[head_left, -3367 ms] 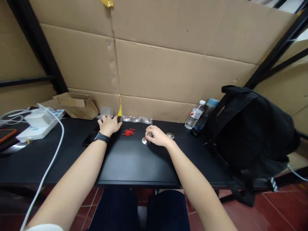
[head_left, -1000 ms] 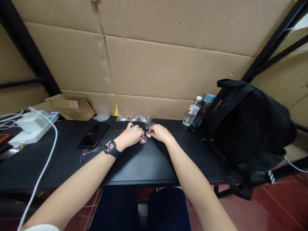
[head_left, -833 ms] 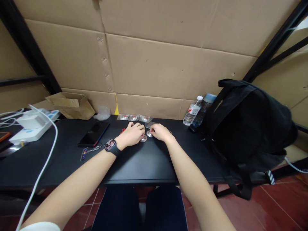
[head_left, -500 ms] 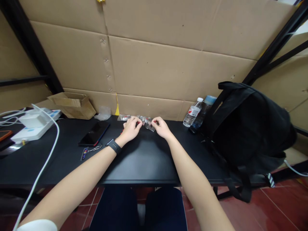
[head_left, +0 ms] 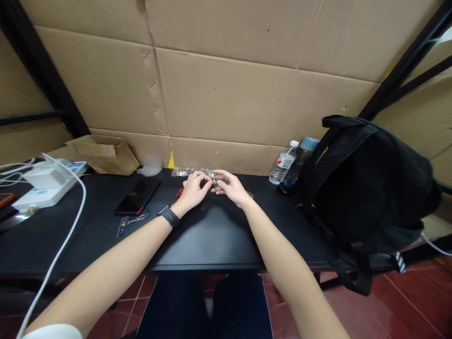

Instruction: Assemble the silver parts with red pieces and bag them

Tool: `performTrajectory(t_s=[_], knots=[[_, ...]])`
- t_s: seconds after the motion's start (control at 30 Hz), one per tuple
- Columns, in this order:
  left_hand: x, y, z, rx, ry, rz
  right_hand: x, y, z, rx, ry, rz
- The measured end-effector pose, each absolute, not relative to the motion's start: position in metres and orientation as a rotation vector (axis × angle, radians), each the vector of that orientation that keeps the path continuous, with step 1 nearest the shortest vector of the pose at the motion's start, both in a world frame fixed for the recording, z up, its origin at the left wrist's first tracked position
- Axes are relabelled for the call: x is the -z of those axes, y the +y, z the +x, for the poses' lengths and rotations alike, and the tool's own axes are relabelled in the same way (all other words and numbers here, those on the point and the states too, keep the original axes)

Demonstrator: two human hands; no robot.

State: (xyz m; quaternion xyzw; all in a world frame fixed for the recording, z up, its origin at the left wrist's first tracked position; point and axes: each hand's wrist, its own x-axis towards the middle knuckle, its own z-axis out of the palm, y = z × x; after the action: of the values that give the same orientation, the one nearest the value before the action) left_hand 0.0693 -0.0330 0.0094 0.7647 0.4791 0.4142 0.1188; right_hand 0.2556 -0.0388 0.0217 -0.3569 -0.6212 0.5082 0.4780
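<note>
Your left hand (head_left: 192,190) and right hand (head_left: 230,188) meet, fingertips pinching small shiny silver piece (head_left: 213,179) over black tabletop (head_left: 197,235); small red plastic bits (head_left: 180,192) lie just left.

One camera sits on the person's head, looking forward and down over the knees at a black table (head_left: 197,240) and facing the cardboard wall (head_left: 247,94) behind it. The left hand (head_left: 192,190) and right hand (head_left: 229,187) meet mid-frame, at arm's length. The wide lens takes in a backpack (head_left: 374,188) at the right edge and a power strip (head_left: 45,188) at far left.
</note>
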Motion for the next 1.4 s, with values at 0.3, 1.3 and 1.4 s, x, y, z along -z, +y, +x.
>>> performTrajectory(t_s=[0.3, 1.3, 1.4], knots=[[-0.014, -0.033, 0.063, -1.114, 1.555, 2.261, -0.013, -0.029, 0.275, -0.719, -1.904, -1.054], [-0.006, -0.019, 0.04, -0.525, 1.104, 2.935, -0.046, -0.041, 0.303, -0.977, -2.443, -1.107], [-0.007, -0.02, 0.04, -0.479, 1.079, 2.937, -0.043, -0.038, 0.305, -0.928, -2.419, -1.189]])
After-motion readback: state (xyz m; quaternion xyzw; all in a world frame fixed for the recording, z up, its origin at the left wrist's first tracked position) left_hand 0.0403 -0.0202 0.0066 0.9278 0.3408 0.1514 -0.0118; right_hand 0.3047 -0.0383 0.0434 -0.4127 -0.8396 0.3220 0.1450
